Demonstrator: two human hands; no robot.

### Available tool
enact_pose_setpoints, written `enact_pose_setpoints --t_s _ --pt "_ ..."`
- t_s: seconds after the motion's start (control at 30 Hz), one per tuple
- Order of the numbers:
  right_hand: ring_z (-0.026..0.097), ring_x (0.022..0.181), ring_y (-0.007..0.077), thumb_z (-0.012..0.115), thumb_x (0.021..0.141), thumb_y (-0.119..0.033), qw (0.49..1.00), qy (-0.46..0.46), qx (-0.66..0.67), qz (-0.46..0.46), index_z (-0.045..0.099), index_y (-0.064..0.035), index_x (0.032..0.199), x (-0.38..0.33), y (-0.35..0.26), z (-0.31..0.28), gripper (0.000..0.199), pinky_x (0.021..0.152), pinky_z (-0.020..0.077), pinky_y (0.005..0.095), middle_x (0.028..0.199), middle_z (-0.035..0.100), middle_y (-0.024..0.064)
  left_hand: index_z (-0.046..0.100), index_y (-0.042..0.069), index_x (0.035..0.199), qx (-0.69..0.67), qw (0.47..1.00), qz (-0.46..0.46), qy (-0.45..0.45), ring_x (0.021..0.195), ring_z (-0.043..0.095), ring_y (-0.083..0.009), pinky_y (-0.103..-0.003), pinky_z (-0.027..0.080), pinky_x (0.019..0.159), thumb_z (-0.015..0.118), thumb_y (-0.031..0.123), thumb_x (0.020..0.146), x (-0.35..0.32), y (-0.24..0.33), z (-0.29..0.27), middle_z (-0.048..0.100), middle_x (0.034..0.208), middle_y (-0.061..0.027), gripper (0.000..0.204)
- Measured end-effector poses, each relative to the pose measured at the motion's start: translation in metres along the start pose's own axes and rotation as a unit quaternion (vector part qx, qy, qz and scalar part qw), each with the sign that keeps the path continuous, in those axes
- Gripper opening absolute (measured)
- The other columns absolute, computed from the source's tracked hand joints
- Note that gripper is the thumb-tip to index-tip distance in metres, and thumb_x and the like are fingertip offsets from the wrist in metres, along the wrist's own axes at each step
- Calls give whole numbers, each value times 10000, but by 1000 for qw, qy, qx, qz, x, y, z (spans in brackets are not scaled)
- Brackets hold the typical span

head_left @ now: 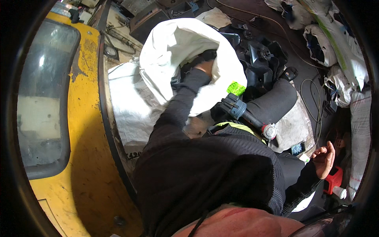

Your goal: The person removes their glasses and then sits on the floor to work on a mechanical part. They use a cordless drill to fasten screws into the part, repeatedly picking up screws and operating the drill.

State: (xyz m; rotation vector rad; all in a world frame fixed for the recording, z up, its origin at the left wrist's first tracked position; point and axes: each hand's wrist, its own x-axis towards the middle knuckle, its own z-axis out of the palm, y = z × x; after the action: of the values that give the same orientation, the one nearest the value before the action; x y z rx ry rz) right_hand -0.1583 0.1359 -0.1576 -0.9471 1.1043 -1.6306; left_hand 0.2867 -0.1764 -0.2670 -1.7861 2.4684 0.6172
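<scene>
My left hand (205, 66) reaches into a large white woven sack (231, 59) with its mouth spread wide. Only the wrist and back of that hand show. Its fingers are hidden among dark pieces inside the sack, so I cannot tell whether it grips one. Out to the right, my right hand (324, 160) is held palm up with loosely bent fingers apart and nothing in it. Across my lap lies a tool (237, 107) with a blue-grey body and a red and silver end. Black plastic parts (258, 53) are piled beyond my leg, right of the sack.
A yellow machine panel (85, 130) with a window (43, 94) runs along my left. Filled white sacks (319, 45) line the right side. Cables (290, 35) trail over the dark floor. A red object (334, 179) sits near my right hand.
</scene>
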Motion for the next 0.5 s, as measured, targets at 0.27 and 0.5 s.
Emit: enact_pose_setpoints --t_s 0.27,0.5 --pt "507 730 160 362 925 -223 991 79 -106 2 372 10 1233 -43 -10 -44 387 612 430 293 916 565 96 583 85 1005 123 959 -166 196 904 559 -319 -405 457 777 514 251 755 43 -23 30 576 995 -155 308" --pt "526 687 128 481 871 -185 963 269 3 -11 471 -2 1163 -48 10 -63 345 561 402 226 824 569 61 617 -5 944 238 923 -300 -46 994 543 -319 -385 422 843 536 356 674 -1 -249 38 579 1024 -202 458"
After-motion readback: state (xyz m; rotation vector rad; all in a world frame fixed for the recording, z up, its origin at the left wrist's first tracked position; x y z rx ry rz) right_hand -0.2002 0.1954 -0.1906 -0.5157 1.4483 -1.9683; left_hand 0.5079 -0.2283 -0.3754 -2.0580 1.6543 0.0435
